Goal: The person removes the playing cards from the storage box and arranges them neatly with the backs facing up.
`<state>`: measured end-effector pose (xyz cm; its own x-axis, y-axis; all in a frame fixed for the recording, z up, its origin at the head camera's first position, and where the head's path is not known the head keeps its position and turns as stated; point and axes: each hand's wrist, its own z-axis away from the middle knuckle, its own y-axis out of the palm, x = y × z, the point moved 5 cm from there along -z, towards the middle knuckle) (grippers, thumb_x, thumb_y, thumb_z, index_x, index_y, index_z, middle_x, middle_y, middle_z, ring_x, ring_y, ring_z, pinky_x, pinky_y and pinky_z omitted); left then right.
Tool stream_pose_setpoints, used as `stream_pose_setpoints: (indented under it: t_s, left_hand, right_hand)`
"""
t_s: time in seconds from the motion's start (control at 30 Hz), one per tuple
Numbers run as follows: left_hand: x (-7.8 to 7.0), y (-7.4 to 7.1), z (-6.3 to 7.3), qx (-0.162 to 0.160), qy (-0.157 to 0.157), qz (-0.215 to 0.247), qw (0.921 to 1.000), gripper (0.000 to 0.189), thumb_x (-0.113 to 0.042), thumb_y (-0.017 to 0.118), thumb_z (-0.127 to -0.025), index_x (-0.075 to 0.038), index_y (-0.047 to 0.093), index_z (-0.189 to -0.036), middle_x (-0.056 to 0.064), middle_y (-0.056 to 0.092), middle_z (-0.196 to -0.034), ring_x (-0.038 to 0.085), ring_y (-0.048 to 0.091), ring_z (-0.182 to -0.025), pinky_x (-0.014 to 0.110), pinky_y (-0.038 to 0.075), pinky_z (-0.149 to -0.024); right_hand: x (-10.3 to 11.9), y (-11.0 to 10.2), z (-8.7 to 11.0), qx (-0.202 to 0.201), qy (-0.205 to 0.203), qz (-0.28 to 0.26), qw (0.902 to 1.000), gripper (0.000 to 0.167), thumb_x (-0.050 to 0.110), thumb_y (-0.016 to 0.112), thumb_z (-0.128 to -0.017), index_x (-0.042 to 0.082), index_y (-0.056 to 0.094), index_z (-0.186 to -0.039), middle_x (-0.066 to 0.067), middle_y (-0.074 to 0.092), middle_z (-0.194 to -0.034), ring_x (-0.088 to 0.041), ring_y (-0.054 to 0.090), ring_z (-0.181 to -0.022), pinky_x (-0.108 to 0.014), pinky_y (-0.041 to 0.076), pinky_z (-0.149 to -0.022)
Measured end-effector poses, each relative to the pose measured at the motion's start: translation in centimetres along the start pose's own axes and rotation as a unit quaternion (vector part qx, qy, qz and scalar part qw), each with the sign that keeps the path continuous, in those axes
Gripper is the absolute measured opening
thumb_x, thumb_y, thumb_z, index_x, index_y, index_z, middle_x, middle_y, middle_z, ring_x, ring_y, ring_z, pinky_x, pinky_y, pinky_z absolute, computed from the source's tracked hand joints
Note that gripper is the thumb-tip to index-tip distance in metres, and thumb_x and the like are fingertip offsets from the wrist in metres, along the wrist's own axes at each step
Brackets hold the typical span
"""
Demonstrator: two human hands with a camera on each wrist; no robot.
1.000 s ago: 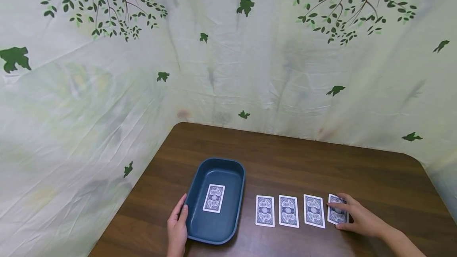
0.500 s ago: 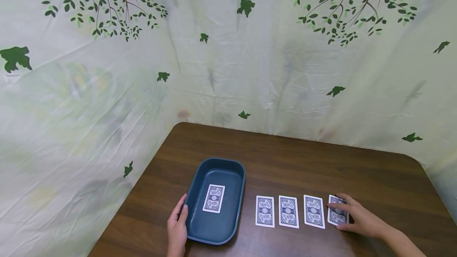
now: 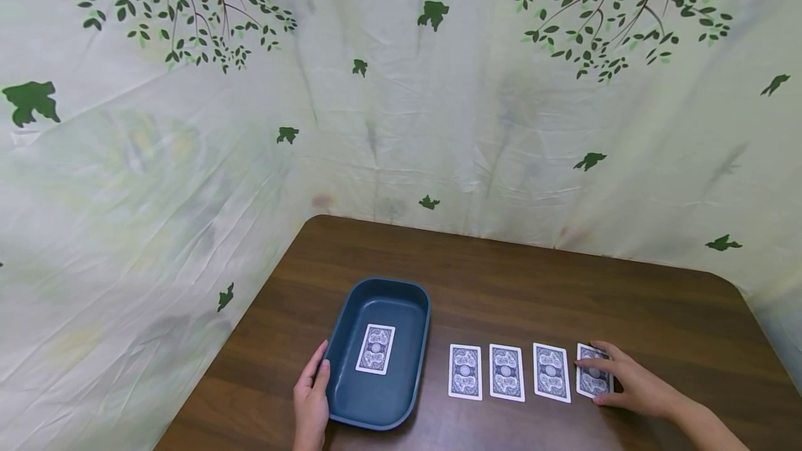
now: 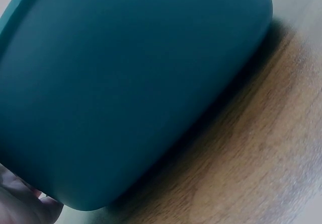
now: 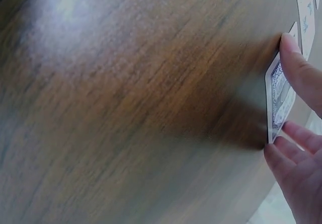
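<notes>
Head view: our right grip [image 3: 638,383], spread across the rightmost card [image 3: 593,381] on the bench [image 3: 501,284], pinches its ends; our left grip [image 3: 311,393] holds the blue tray [image 3: 374,404]. Squeezing harder could make the card spring loose.

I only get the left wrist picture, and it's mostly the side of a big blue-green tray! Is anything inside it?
Observer: Yes, one patterned card lies in the tray.
Operator: Ooh! Are there more cards anywhere?
Observer: Four more cards make a row to the right of the tray.
Operator: And what's the other hand doing?
Observer: The right hand grips the rightmost card of that row, with its thumb and fingers at opposite ends.
</notes>
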<state>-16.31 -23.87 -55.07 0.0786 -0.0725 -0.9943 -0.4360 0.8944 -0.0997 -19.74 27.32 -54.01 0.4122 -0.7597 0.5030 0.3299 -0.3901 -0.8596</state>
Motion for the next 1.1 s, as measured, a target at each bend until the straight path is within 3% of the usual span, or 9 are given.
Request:
stream_pose_setpoints:
  t_s: [0.37,0.73,1.1]
  left_hand:
    - [-0.33,0.03,0.19,0.002,0.001,0.007,1.0000,0.038,-0.015,0.045,-0.098,-0.002,0.046,-0.134,0.012,0.045,-0.136,0.024,0.037,-0.124,0.008,0.032,-0.086]
    - [-0.20,-0.06,0.09,-0.005,0.026,0.025,0.9993,0.037,-0.014,0.047,-0.097,-0.001,0.049,-0.132,0.014,0.046,-0.134,-0.002,0.041,-0.114,0.009,0.032,-0.088]
    - [-0.21,-0.08,0.09,-0.005,0.028,0.032,0.9991,0.037,-0.014,0.047,-0.097,-0.001,0.049,-0.131,0.015,0.046,-0.134,-0.004,0.042,-0.112,0.010,0.032,-0.088]
  right_hand:
    - [-0.08,-0.10,0.09,-0.002,-0.022,0.023,0.9995,0.049,0.038,0.073,-0.073,0.020,0.063,-0.118,-0.030,0.039,-0.127,-0.042,0.045,-0.106,-0.048,0.046,-0.079]
    - [-0.20,-0.16,0.09,0.011,-0.015,0.017,0.9997,0.049,0.040,0.072,-0.074,0.020,0.063,-0.118,-0.030,0.038,-0.129,-0.043,0.044,-0.108,-0.047,0.047,-0.079]
    - [-0.02,-0.30,-0.09,0.016,-0.008,-0.007,0.9998,0.048,0.038,0.073,-0.075,0.019,0.062,-0.118,-0.032,0.037,-0.129,-0.046,0.043,-0.108,-0.056,0.043,-0.080]
